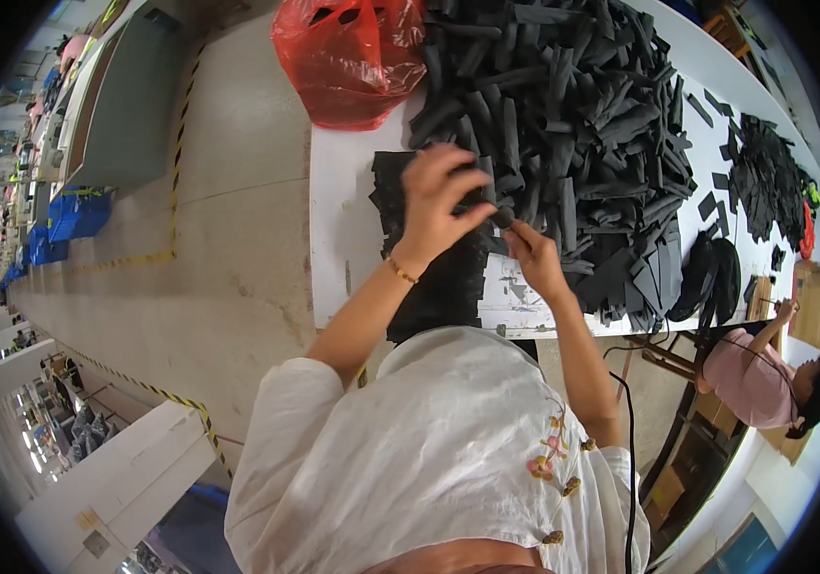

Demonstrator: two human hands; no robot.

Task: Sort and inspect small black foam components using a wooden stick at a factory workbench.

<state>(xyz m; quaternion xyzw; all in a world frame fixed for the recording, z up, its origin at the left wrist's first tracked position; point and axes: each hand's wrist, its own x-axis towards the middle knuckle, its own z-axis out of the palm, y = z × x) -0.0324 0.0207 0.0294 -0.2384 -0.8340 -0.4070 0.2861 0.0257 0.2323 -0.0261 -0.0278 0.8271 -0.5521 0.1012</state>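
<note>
My right hand (536, 258) pinches the near end of a dark rolled fabric piece (503, 218) between thumb and fingers. Just to its left, my left hand (443, 206) has its fingers apart and slightly curled, smeared a little by motion. It hovers above a black layered sheet of material (443, 292) that lies along the table's near left part. Beyond both hands spreads a big heap of dark grey and black rolled pieces (563, 105). The far end of the held piece is partly lost against this heap.
A red plastic bag (353, 72) sits at the white table's (338, 210) far left corner. Flat dark pieces (657, 277) and a second black pile (769, 182) lie to the right. A person in pink (754, 378) sits at the right. Blue crates (75, 215) stand across the aisle.
</note>
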